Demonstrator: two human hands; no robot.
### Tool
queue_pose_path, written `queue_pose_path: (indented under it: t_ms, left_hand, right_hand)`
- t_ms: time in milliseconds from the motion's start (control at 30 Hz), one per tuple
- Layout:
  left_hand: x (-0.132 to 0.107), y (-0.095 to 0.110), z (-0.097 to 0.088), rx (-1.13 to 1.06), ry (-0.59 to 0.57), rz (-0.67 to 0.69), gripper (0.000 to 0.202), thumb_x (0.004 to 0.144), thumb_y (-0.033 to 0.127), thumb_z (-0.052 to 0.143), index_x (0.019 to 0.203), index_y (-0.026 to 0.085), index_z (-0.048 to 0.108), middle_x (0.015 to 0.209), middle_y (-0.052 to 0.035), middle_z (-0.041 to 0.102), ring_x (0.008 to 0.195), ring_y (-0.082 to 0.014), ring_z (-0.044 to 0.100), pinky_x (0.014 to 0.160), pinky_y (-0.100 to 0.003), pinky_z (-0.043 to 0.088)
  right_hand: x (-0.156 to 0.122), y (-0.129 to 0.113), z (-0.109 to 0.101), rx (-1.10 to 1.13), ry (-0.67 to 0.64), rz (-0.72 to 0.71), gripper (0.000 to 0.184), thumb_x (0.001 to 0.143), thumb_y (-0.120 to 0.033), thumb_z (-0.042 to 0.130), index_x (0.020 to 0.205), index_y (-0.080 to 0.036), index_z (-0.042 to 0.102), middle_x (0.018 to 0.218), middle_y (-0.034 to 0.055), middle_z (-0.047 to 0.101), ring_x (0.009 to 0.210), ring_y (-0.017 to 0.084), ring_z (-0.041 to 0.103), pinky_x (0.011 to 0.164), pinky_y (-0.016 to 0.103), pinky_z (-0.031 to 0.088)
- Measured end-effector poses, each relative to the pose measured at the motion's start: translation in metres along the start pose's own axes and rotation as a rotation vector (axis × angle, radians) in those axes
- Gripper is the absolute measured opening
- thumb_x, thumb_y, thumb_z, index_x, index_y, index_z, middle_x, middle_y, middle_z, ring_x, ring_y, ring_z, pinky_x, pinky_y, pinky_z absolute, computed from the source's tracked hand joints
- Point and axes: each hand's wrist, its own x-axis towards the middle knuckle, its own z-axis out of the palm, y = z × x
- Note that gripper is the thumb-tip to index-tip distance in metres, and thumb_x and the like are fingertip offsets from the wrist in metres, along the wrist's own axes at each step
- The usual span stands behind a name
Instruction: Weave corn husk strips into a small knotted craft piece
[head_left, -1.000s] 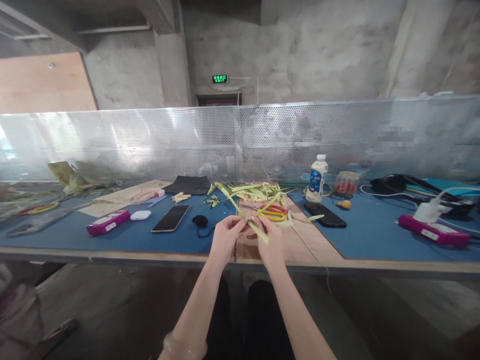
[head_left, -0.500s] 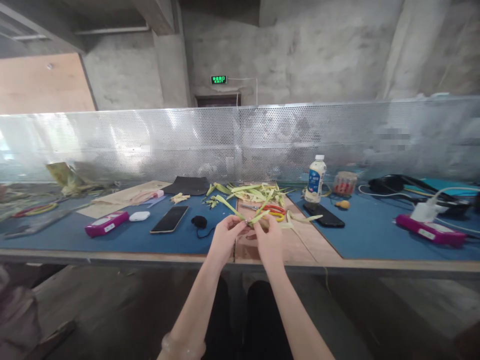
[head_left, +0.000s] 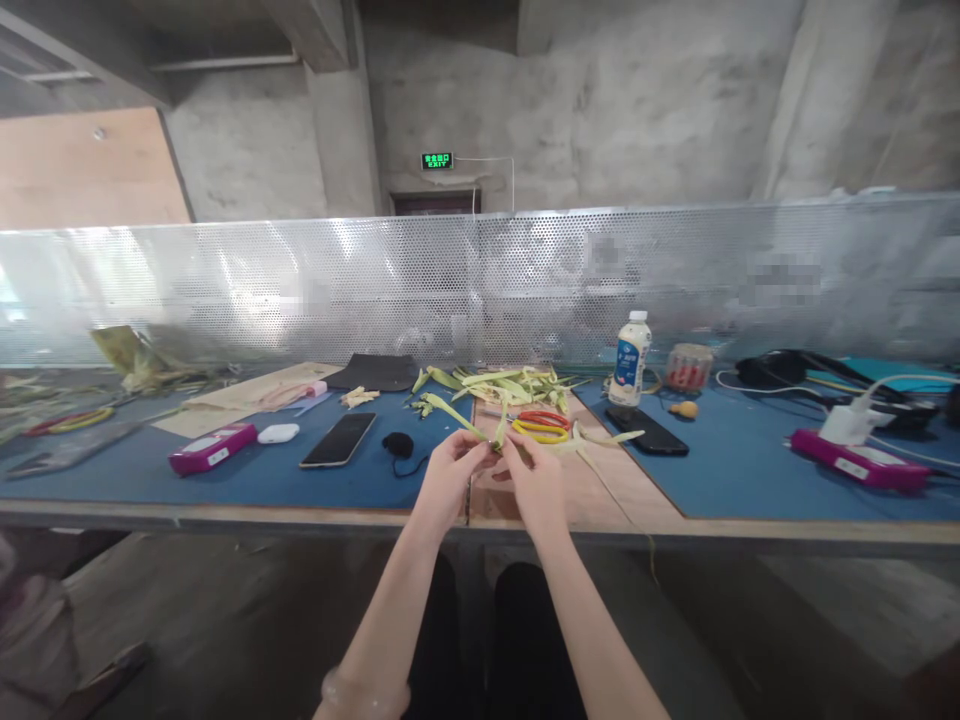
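My left hand [head_left: 451, 474] pinches a pale green leaf strip [head_left: 454, 413], which looks like corn husk and points up and to the left. My right hand [head_left: 537, 484] meets it fingertip to fingertip, pinching another end of the strips that stands upright between the hands. The place where the strips cross is partly covered by my fingers. Just beyond my right hand lie scissors [head_left: 541, 428] with red and yellow handles. Behind them is a pile of similar strips [head_left: 517, 385] on the wooden board [head_left: 592, 485].
To the left are a black phone [head_left: 339, 440], a black thread ball [head_left: 398, 444], a white earphone case [head_left: 279, 433] and a magenta power strip [head_left: 213, 448]. A bottle [head_left: 630, 360], another phone [head_left: 646, 430] and a second power strip [head_left: 859, 460] are right. A perforated metal screen [head_left: 375, 280] stands behind.
The strip end at my right fingers has swung from leaning right to standing upright. My right hand has turned slightly, its fingers now closer to my left. The scissor handles show more fully.
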Motion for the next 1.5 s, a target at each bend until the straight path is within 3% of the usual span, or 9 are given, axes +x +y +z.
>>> queue_pose_path:
  t_ms: [433, 633, 833, 1033, 1267, 1500]
  left_hand:
    - [0.003, -0.004, 0.0, -0.003, -0.015, 0.025, 0.017, 0.07, 0.023, 0.064, 0.083, 0.013, 0.063, 0.08, -0.005, 0.064, 0.074, -0.0145, 0.06, 0.078, -0.03, 0.045]
    - [0.0, -0.003, 0.001, 0.024, -0.025, 0.046, 0.014, 0.069, 0.025, 0.065, 0.078, 0.014, 0.062, 0.077, -0.0029, 0.064, 0.072, -0.0135, 0.059, 0.075, -0.027, 0.045]
    - [-0.001, 0.0, 0.001, 0.071, -0.055, 0.048, 0.01, 0.069, 0.022, 0.064, 0.074, 0.014, 0.063, 0.075, -0.0034, 0.064, 0.075, -0.0152, 0.059, 0.072, -0.027, 0.044]
    - [-0.003, 0.003, 0.003, 0.103, -0.058, 0.066, 0.008, 0.069, 0.022, 0.064, 0.073, 0.015, 0.063, 0.074, -0.0016, 0.063, 0.072, -0.0127, 0.057, 0.07, -0.023, 0.043]
    - [-0.006, 0.007, 0.006, 0.144, -0.07, 0.065, 0.01, 0.069, 0.023, 0.064, 0.073, 0.014, 0.063, 0.074, -0.0022, 0.063, 0.072, -0.0139, 0.057, 0.068, -0.023, 0.044]
    - [-0.004, 0.002, 0.002, 0.136, -0.056, 0.047, 0.009, 0.068, 0.022, 0.064, 0.073, 0.014, 0.062, 0.077, -0.003, 0.063, 0.075, -0.0144, 0.057, 0.072, -0.025, 0.044]
  right_hand:
    - [0.004, 0.001, 0.001, 0.202, -0.134, 0.089, 0.031, 0.071, -0.042, 0.061, 0.09, -0.019, 0.065, 0.091, 0.005, 0.067, 0.063, 0.019, 0.065, 0.057, 0.031, 0.055]
    - [0.005, 0.004, 0.002, 0.314, -0.145, 0.153, 0.029, 0.07, -0.042, 0.061, 0.085, -0.018, 0.065, 0.073, 0.0021, 0.067, 0.052, 0.017, 0.062, 0.05, 0.029, 0.053]
    - [0.007, 0.005, 0.003, 0.401, -0.105, 0.198, 0.025, 0.075, -0.037, 0.06, 0.084, -0.014, 0.063, 0.075, 0.003, 0.066, 0.064, 0.015, 0.063, 0.051, 0.027, 0.053]
    - [0.006, -0.001, 0.001, 0.421, -0.132, 0.26, 0.013, 0.08, -0.025, 0.059, 0.081, -0.012, 0.059, 0.073, -0.0007, 0.062, 0.057, 0.009, 0.058, 0.053, 0.025, 0.051]
    - [0.007, -0.002, 0.0, 0.397, -0.139, 0.275, 0.013, 0.084, -0.024, 0.054, 0.079, -0.012, 0.056, 0.073, -0.0014, 0.058, 0.06, 0.009, 0.057, 0.056, 0.024, 0.05]
    - [0.006, -0.006, -0.002, 0.326, -0.151, 0.256, 0.015, 0.084, -0.022, 0.054, 0.075, -0.011, 0.056, 0.062, -0.0047, 0.053, 0.051, 0.006, 0.051, 0.048, 0.019, 0.044]
